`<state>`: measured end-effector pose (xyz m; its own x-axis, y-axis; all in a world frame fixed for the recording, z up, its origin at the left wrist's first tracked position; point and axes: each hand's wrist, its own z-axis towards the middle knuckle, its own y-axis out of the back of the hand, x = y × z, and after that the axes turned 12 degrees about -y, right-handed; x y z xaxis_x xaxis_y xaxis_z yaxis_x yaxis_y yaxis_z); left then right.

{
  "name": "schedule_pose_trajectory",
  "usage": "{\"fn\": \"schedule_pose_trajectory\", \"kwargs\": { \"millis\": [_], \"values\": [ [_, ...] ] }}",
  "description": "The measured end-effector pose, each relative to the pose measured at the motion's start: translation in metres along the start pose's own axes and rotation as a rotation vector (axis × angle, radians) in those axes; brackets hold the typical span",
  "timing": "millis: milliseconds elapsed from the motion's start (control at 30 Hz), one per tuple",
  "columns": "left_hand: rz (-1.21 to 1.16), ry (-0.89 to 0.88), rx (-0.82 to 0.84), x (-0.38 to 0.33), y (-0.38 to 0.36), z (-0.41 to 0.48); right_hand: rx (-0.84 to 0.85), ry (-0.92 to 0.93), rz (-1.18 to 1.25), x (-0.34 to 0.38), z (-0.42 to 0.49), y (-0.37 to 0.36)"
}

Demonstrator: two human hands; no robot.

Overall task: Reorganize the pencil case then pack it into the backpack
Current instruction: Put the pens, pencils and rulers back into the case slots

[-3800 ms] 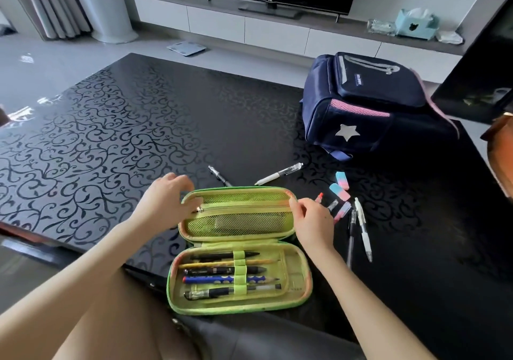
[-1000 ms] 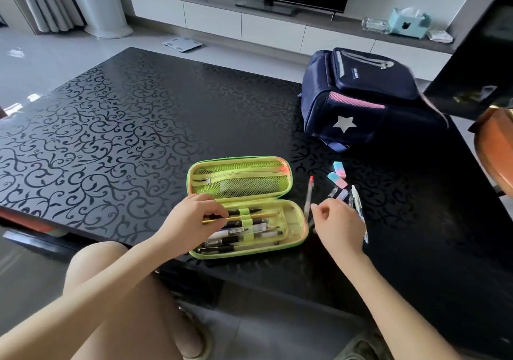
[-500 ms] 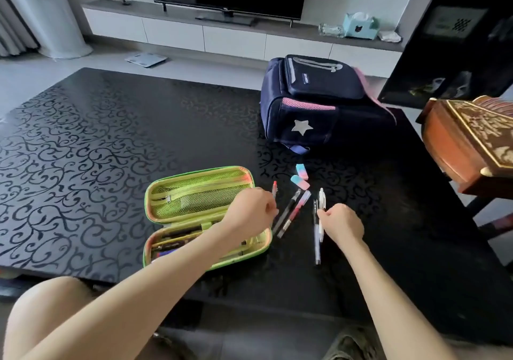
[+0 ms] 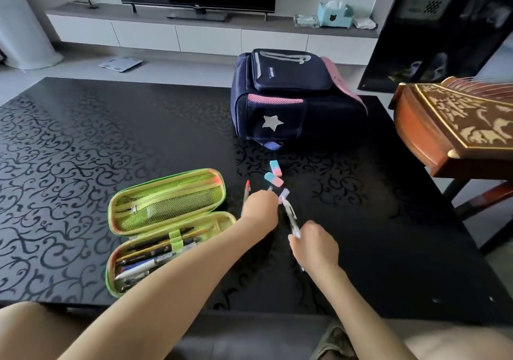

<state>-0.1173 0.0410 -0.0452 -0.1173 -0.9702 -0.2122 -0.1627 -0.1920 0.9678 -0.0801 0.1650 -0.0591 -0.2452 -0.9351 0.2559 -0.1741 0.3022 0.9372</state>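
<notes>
Reaching further past the open pencil case (image 4: 169, 226) on the desk (image 4: 83, 137) than a moment ago, the left hand (image 4: 261, 207) is closing over loose pens beside it, while the right hand (image 4: 313, 245) is gripping a white pen (image 4: 290, 214), the backpack (image 4: 291, 95) lying beyond the case.

One pencil case (image 4: 166, 220), one backpack (image 4: 288, 95), two erasers (image 4: 274, 179), two hands (image 4: 261, 207).

Lime-green pencil case (image 4: 166, 201), navy backpack (image 4: 288, 95) with pink trim and silver star, black scroll-patterned desk (image 4: 83, 137), pink-blue erasers (image 4: 273, 179).
</notes>
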Motion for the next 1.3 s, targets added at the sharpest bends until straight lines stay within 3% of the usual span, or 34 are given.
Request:
{"fn": "schedule_pose_trajectory", "kwargs": {
  "millis": [167, 300, 500, 667, 800, 933, 1067, 1200, 1300],
  "values": [
    [-0.335, -0.032, -0.155, 0.017, 0.04, -0.021, -0.011, 0.033, 0.01, -0.004, 0.004, -0.001],
    [-0.419, -0.121, -0.231, 0.078, 0.068, -0.074, -0.089, 0.027, 0.102, -0.005, 0.001, 0.006],
    [-0.241, 0.006, -0.125, 0.168, 0.058, -0.172, -0.165, 0.372, 0.222, 0.043, -0.033, 0.011],
    [-0.197, 0.008, -0.082, 0.179, 0.035, -0.192, -0.163, 0.597, 0.243, 0.087, -0.057, 0.01],
    [-0.201, 0.031, -0.157, 0.177, 0.024, -0.191, -0.179, 0.706, 0.209, 0.11, -0.065, 0.01],
    [-0.231, 0.017, -0.251, 0.173, 0.017, -0.192, -0.106, 0.805, 0.09, 0.142, -0.067, 0.006],
    [-0.272, 0.037, -0.393, 0.173, 0.016, -0.206, 0.12, 0.813, -0.075, 0.172, -0.067, -0.003],
    [-0.371, 0.207, -0.584, 0.185, 0.016, -0.227, 0.236, 0.835, -0.285, 0.189, -0.067, -0.013],
    [-0.411, 0.255, -0.599, 0.192, 0.015, -0.235, 0.239, 0.853, -0.332, 0.195, -0.068, -0.017]
  ]
}}
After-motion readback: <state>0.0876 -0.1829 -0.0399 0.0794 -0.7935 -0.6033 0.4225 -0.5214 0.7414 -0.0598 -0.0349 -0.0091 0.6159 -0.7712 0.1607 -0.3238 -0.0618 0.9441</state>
